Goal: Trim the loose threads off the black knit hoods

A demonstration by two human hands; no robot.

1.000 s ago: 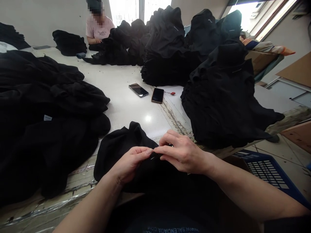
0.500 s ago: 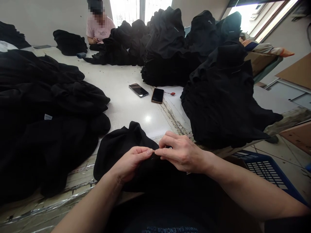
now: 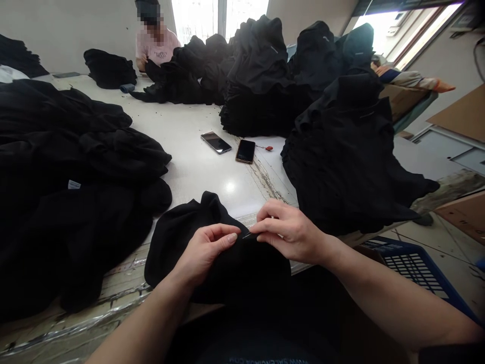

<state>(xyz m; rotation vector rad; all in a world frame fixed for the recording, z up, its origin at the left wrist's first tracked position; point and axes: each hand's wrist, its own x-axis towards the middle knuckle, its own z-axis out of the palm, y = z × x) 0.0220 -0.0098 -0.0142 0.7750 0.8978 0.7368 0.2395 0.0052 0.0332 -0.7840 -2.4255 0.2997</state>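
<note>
A black garment [image 3: 182, 242] lies bunched on the near edge of the table. My left hand [image 3: 206, 250] pinches its fabric between thumb and forefinger, the other fingers curled beneath. Just to the right, my right hand [image 3: 290, 230] is closed around a small tool whose thin, pale metal tip [image 3: 247, 234] points left toward the pinched fabric. Most of that tool is hidden by my fingers, so its exact kind does not show. The two hands are close together but apart.
Piles of black garments stand left [image 3: 76, 151], right [image 3: 348, 156] and farther back [image 3: 261, 71] on the white table [image 3: 182, 121]. Two phones [image 3: 215, 142] lie mid-table. A blue crate [image 3: 417, 268] sits below at right. Across the table is a person in a pink shirt [image 3: 159, 48].
My right hand has drawn slightly right, away from my left fingertips, and the thin metal tip now shows between them. The person opposite has lifted some black cloth.
</note>
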